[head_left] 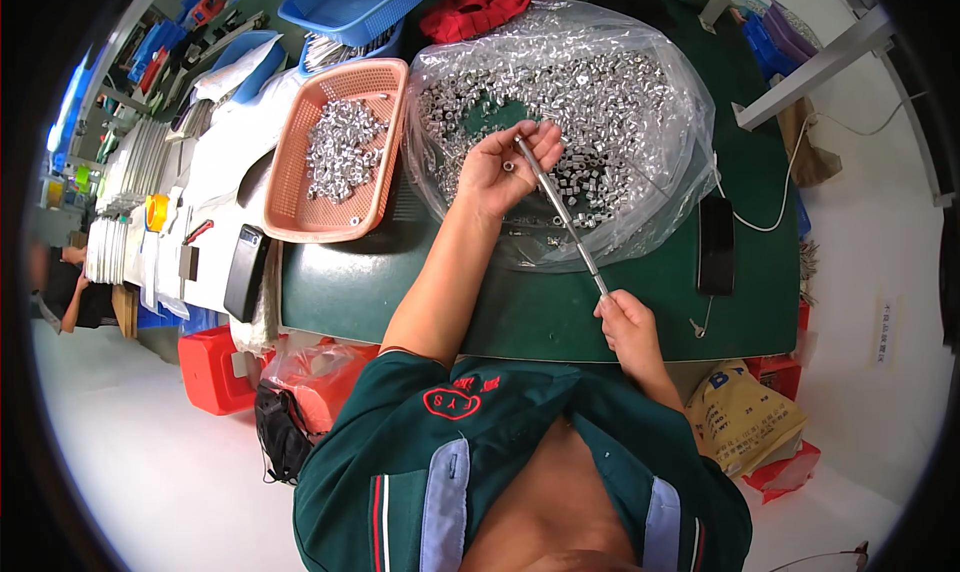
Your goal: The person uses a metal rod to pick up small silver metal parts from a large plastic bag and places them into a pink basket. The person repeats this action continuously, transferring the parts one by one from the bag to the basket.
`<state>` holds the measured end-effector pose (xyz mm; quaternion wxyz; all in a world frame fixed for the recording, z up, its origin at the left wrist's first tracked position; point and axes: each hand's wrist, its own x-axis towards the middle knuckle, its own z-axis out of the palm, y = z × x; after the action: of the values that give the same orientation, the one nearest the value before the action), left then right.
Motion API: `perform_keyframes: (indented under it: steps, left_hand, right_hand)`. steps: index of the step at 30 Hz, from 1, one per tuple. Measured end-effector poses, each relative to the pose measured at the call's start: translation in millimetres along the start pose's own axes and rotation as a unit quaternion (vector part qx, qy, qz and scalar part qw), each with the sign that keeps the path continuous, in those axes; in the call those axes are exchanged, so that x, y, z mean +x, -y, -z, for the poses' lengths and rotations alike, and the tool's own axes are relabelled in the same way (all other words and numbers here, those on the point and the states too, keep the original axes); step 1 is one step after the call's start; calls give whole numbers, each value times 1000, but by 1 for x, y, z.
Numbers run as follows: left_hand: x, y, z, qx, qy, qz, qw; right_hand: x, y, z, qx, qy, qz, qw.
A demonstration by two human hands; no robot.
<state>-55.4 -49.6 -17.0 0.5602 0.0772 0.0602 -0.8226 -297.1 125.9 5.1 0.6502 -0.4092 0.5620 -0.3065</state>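
My right hand is closed around the lower end of a slim metal rod, which slants up and left. My left hand is turned palm up with its fingers partly curled, and the rod's far end lies by its fingers. A small ring-shaped metal piece rests in that palm. Beneath and behind both, a clear plastic bag lies spread open, full of small shiny metal pieces. Left of it stands a pink perforated basket with a heap of similar pieces.
Blue baskets and a red cloth lie at the back of the green table. A black phone and a key are on the right; another phone lies left. A metal post rises at right.
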Motion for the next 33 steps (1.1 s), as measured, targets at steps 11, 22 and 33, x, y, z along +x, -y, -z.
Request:
perform_keyframes:
  steps: [11, 22, 33]
  left_hand:
    - [0, 11, 0, 118, 16, 69, 990]
    - [-6, -13, -10, 152, 68, -62, 984]
    - [-4, -19, -1, 166, 112, -19, 980]
  right_hand:
    - [4, 10, 3, -23, -19, 21, 999]
    - [-14, 11, 15, -54, 14, 17, 998]
    - [-10, 6, 11, -145, -4, 32, 989]
